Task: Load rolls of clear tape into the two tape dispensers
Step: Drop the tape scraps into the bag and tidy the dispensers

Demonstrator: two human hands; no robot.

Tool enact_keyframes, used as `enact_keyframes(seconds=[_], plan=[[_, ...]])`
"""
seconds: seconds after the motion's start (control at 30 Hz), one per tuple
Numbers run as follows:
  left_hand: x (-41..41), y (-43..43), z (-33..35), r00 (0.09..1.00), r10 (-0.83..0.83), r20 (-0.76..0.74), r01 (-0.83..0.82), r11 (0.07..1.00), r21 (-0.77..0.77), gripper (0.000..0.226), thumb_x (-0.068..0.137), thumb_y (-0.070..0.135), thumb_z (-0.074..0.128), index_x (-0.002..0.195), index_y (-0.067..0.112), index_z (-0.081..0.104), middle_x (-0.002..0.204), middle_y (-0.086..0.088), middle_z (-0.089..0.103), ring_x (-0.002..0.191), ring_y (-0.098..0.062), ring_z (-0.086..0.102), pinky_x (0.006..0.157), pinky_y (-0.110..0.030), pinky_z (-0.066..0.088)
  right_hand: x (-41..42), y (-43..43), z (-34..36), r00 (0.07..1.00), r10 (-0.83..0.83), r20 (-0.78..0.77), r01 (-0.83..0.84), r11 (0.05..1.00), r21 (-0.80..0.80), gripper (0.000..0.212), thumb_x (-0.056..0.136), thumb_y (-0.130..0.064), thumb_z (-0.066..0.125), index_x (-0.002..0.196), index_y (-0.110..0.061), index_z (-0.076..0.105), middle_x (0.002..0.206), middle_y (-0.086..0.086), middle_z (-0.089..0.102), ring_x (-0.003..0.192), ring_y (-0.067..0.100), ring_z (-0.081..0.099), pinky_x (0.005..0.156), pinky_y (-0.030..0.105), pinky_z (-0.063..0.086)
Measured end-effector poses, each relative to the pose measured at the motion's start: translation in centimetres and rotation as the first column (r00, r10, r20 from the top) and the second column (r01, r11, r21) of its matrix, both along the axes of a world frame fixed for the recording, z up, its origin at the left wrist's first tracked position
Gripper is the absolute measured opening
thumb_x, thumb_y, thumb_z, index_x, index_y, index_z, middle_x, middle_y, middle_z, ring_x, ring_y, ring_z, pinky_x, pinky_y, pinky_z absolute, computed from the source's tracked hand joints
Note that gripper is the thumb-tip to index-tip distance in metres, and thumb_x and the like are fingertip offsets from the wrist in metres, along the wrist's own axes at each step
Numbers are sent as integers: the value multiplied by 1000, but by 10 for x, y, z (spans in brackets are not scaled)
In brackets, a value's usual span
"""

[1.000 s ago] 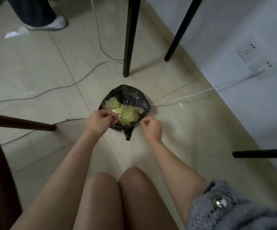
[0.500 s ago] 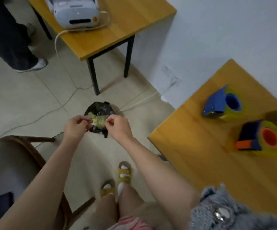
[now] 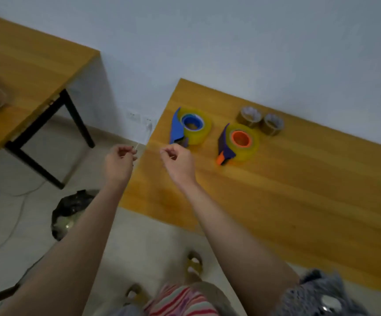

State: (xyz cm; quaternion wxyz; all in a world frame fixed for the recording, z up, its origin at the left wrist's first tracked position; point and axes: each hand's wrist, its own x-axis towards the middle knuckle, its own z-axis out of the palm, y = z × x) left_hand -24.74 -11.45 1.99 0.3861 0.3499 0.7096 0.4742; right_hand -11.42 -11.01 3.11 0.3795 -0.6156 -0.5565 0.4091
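Head view, centre of frame: left hand (image 3: 119, 159) and right hand (image 3: 178, 161) held up side by side, fingers curled and fingertips pinched, too blurred to tell whether gripping anything. Just beyond the right hand, on the wooden table (image 3: 299, 201), a blue-cored dispenser (image 3: 178, 131) and an orange-cored dispenser (image 3: 239, 145), each carrying a yellowish clear roll, with two loose rolls (image 3: 246, 119) nearer the wall. At lower left, on the floor, a black bag (image 3: 70, 208).

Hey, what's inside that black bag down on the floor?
The black bag lies open, and pale, shiny crumpled material shows inside, too blurred to identify. The left forearm crosses in front of the bag's right side, so whatever lies there is hidden.
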Motion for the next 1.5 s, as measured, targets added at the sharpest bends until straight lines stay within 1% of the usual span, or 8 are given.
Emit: enact_keyframes(seconds=[0.23,0.47,0.6,0.77,0.97,1.3,1.4,1.5], plan=[[129,73,27,988,-153,-35,156,980,123,23,85,-4,46,80,17,55,87,-2,62,90,-22,63,83,-36,49,124,61,21,986,-157,58,153,985,77,8,88,-16,61,84,-13,67,81,5,71,75,22,67,75,45,56],[227,101,18,943,-193,-271,224,971,88,19,93,7,50,109,3,58,109,-8,61,102,-18,55,79,-23,38,228,100,15,961,-265,82,264,964,26,8,90,-18,59,84,-16,64,83,5,71,80,20,67,76,38,56],[229,120,7,873,-129,-471,159,987,25,39,90,12,56,126,1,46,129,-15,48,123,-30,44,93,-34,39,262,119,3,912,-367,182,381,923,-50,10,92,-16,56,95,-11,64,95,5,68,88,18,62,72,25,45],[197,143,-19,664,-243,-707,138,969,-204,79,87,33,62,146,4,19,155,-20,10,145,-34,4,115,-49,12,265,134,-26,935,-266,233,338,865,-370,75,89,-39,62,147,-8,27,149,12,37,134,30,39,103,38,39],[169,156,-44,638,-380,-669,113,906,-408,75,90,48,50,150,19,15,158,-17,-5,145,-34,-8,115,-53,2,238,135,-52,946,-188,263,289,857,-426,81,89,-27,64,151,-11,16,151,11,34,136,31,37,107,46,39],[181,161,-39,673,-312,-670,108,939,-328,69,89,34,54,147,15,23,158,-18,-2,145,-33,-7,114,-51,1,218,136,-49,934,-192,302,316,840,-441,74,92,-35,56,151,-11,17,152,11,30,137,30,34,105,43,39],[205,176,-28,620,-358,-698,290,931,-220,66,91,27,53,147,9,22,157,-18,3,146,-31,-4,115,-50,9,233,152,-41,893,-243,378,378,860,-341,67,93,-42,49,147,-9,25,149,13,33,135,30,34,106,45,37],[243,202,-21,525,-533,-664,529,815,-236,58,93,27,52,144,10,30,158,-14,10,147,-27,3,114,-47,19,261,176,-32,845,-268,462,396,895,-204,58,92,-32,51,142,-7,35,146,15,36,133,31,34,109,42,32]])
